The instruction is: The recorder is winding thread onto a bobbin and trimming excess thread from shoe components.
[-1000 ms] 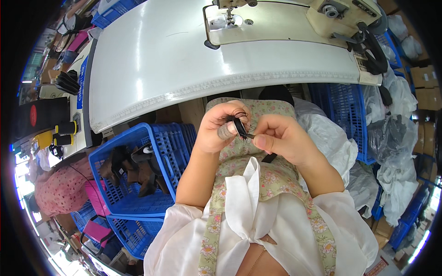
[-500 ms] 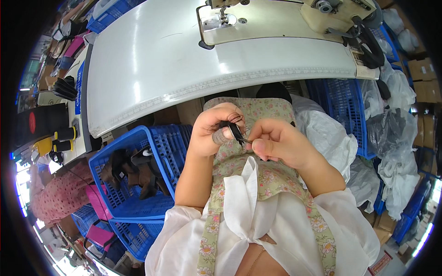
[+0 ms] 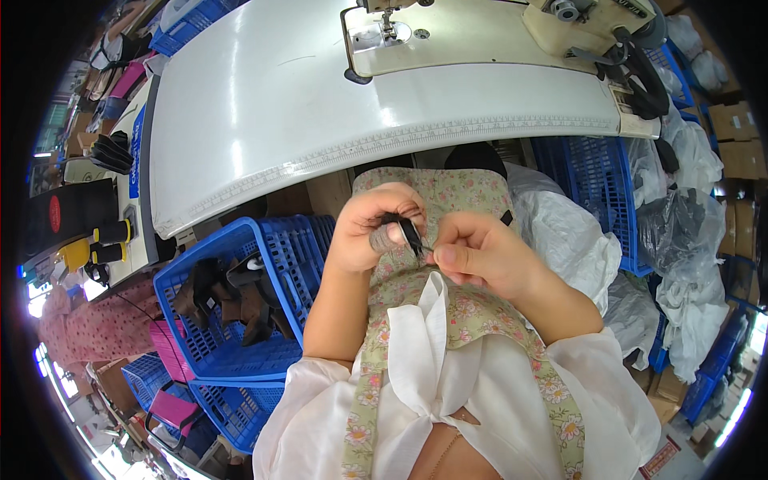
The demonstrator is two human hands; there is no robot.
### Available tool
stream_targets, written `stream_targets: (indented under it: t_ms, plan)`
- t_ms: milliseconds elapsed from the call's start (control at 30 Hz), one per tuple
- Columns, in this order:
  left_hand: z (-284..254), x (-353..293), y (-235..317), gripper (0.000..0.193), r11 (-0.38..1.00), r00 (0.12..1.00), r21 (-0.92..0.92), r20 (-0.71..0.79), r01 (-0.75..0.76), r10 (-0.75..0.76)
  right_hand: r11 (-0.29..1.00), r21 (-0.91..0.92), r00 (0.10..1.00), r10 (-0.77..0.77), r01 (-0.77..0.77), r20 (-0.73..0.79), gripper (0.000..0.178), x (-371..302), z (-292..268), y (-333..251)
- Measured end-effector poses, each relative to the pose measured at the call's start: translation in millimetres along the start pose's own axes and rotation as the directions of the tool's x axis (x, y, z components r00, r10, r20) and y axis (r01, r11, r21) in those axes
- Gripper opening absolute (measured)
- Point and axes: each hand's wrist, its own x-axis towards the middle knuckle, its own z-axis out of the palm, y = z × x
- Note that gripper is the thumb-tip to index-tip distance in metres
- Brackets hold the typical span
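Above my lap, my left hand (image 3: 379, 222) is closed on a small black strip (image 3: 410, 235), probably fabric or leather, with loose dark threads about it. A greyish wrap covers one of its digits. Close beside it, my right hand (image 3: 478, 250) pinches a thin dark strand (image 3: 428, 249) at the lower end of the black strip. The fingertips of the two hands are nearly touching. What the strip belongs to cannot be made out.
A sewing machine (image 3: 552, 40) stands on the white table (image 3: 272, 104) with a ruler along its front edge. Blue crates flank me: a left crate (image 3: 172, 320) with dark brown pieces, and a right crate (image 3: 588, 184) beside plastic bags (image 3: 568, 232). A person in pink dotted clothing (image 3: 100, 324) is at left.
Both hands stay over my lap, shifting only slightly. The loop of thread above my left hand has drawn in. The person in pink has moved a little to the left.
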Motion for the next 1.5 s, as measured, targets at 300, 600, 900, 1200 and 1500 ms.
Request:
stream_targets:
  t_ms: [300,600,900,1200,1500]
  plan:
    - [7.1,0.0,9.1,0.027,0.984,0.997,0.178,-0.078,-0.003,0.018,0.983,-0.155,0.988,-0.115,0.098,-0.106,0.021,2.3,2.9,5.4]
    - [8.4,-7.9,-5.8,0.026,0.984,0.999,-0.175,0.024,0.028,-0.024,0.998,-0.05,0.999,-0.032,0.034,0.037,0.02,6.2,-4.4,5.0]
    - [20.9,6.0,8.5,0.02,0.977,0.952,0.211,-0.296,-0.021,0.085,0.875,-0.343,0.874,-0.43,0.342,-0.226,0.017,4.2,5.6,7.8]
    - [22.9,6.2,6.7,0.026,0.999,0.925,-0.051,-0.381,-0.003,-0.017,0.988,-0.025,0.983,-0.153,0.151,-0.102,0.035,-7.4,2.3,-6.8]
    - [19.8,6.2,8.7,0.024,0.996,0.946,0.086,-0.323,-0.006,0.033,0.999,0.019,0.999,-0.026,0.027,-0.039,0.039,-7.5,1.4,-13.1]
